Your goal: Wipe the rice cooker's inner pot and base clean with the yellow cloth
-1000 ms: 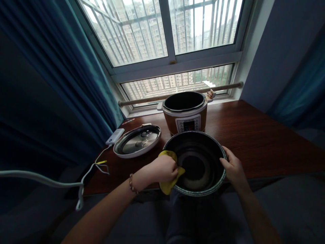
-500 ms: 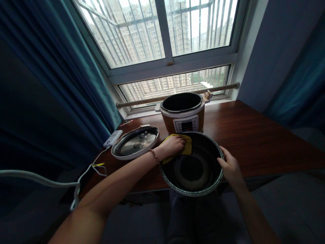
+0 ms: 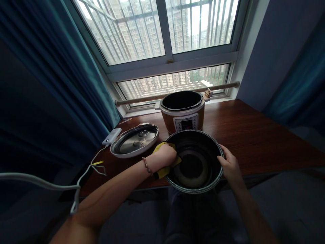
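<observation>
1. The pot (image 3: pixel 193 166) is between the two hands, in front of the cooker (image 3: pixel 169 123) and over the near edge of the surface (image 3: pixel 254 135). Its mouth tilts toward the person, and a pale ring shows around its dark bottom.
2. The left hand (image 3: pixel 166 156) is clenched on the cloth (image 3: pixel 162 173), which is yellow and bunched over the pot's left rim. A beaded bracelet (image 3: pixel 146 165) circles that wrist.
3. The right hand (image 3: pixel 230 166) grasps the pot's right rim, thumb over the edge and fingers along the outer wall.
4. What matters most in space: the pot's hollow lies directly to the right of the left hand. The pot is round, so it has no long axis; a line from hand to hand runs nearly level across its mouth. Both hands are at the pot, but only the left is at the cloth; the right is well apart from it.
5. The cooker's front panel (image 3: pixel 186 122) carries a dark display with small print on either side. The print is too small and blurred to read, so I cannot tell the brand.
6. The lid (image 3: pixel 137 142) lies left of the cooker, metallic face up. Beside it is a white box (image 3: pixel 112 136) with a cord (image 3: pixel 38 179).
</observation>
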`<act>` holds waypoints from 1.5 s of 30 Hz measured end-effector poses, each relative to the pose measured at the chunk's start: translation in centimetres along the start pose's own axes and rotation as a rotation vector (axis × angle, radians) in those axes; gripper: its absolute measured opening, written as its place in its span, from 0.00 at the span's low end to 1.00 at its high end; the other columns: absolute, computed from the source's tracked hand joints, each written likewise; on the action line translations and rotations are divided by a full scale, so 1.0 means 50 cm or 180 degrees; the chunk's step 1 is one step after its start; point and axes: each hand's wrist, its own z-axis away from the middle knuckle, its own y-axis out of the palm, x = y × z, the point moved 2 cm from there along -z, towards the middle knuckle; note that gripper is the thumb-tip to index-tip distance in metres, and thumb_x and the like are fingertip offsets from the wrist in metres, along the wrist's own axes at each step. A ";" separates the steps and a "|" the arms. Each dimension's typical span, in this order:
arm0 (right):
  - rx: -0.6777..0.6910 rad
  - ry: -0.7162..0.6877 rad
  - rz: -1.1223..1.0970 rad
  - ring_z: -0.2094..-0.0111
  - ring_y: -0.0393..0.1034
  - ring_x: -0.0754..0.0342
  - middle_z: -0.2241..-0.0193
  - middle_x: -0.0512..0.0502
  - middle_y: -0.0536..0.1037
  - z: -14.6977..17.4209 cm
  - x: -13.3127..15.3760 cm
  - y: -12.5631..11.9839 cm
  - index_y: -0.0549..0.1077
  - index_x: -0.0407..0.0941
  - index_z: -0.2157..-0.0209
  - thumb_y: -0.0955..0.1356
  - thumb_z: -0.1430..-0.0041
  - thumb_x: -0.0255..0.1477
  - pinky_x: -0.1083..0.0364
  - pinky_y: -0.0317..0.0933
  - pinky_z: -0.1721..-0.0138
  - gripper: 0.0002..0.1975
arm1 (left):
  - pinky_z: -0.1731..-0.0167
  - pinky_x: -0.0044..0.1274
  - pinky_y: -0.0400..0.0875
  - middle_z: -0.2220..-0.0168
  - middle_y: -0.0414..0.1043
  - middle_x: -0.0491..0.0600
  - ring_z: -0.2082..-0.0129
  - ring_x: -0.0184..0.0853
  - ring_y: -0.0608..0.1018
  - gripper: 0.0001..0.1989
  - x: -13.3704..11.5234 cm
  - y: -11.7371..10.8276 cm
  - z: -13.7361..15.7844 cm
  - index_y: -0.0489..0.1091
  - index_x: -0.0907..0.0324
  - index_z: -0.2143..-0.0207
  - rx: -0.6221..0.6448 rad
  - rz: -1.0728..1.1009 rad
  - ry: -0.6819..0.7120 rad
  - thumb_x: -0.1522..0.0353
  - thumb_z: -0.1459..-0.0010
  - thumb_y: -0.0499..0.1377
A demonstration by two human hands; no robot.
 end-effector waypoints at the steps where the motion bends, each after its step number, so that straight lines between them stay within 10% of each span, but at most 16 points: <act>1: 0.0008 -0.0002 -0.0016 0.54 0.67 0.48 0.55 0.41 0.73 0.000 0.000 0.000 0.67 0.40 0.50 0.61 0.53 0.30 0.49 0.58 0.50 0.26 | 0.71 0.32 0.69 0.74 0.76 0.61 0.73 0.47 0.78 0.08 -0.008 -0.007 0.012 0.76 0.66 0.76 0.0162 -0.0025 -0.0005 0.74 0.51 0.57; 11: -0.0090 -0.0020 -0.0067 0.55 0.68 0.47 0.55 0.40 0.73 -0.001 -0.007 0.004 0.67 0.40 0.50 0.62 0.54 0.30 0.48 0.59 0.51 0.26 | 0.78 0.24 0.61 0.73 0.76 0.55 0.77 0.35 0.74 0.25 -0.139 -0.069 0.067 0.76 0.62 0.68 0.0906 0.0994 0.0934 0.60 0.37 0.42; 22: -0.0126 -0.0126 -0.0027 0.53 0.67 0.47 0.54 0.40 0.73 -0.005 -0.011 0.002 0.67 0.40 0.51 0.61 0.54 0.30 0.48 0.58 0.48 0.26 | 0.79 0.25 0.61 0.71 0.75 0.53 0.76 0.36 0.75 0.17 -0.242 -0.064 0.074 0.68 0.61 0.65 -0.0384 0.1299 0.0544 0.64 0.37 0.42; 29: -0.0055 -0.0119 0.0048 0.53 0.67 0.47 0.54 0.39 0.73 -0.008 -0.018 -0.002 0.67 0.40 0.50 0.62 0.52 0.32 0.47 0.57 0.48 0.26 | 0.65 0.26 0.68 0.71 0.74 0.48 0.72 0.33 0.76 0.15 -0.207 -0.041 0.132 0.67 0.59 0.66 -0.0641 0.0908 0.0616 0.63 0.36 0.44; 37: 0.0093 -0.0090 0.0468 0.55 0.70 0.47 0.55 0.39 0.74 -0.011 -0.018 -0.015 0.65 0.41 0.48 0.63 0.50 0.34 0.47 0.61 0.52 0.27 | 0.41 0.37 0.51 0.60 0.74 0.49 0.57 0.34 0.74 0.15 -0.118 -0.010 0.190 0.70 0.56 0.58 -0.1080 0.1640 0.0115 0.57 0.41 0.52; 45: -0.0167 -0.1385 0.1736 0.43 0.58 0.43 0.45 0.34 0.65 0.070 0.153 0.018 0.63 0.38 0.46 0.60 0.42 0.37 0.45 0.53 0.44 0.26 | 0.39 0.34 0.51 0.44 0.64 0.51 0.41 0.37 0.62 0.17 -0.034 0.032 0.191 0.63 0.56 0.48 -0.2577 0.2544 -0.0556 0.70 0.39 0.48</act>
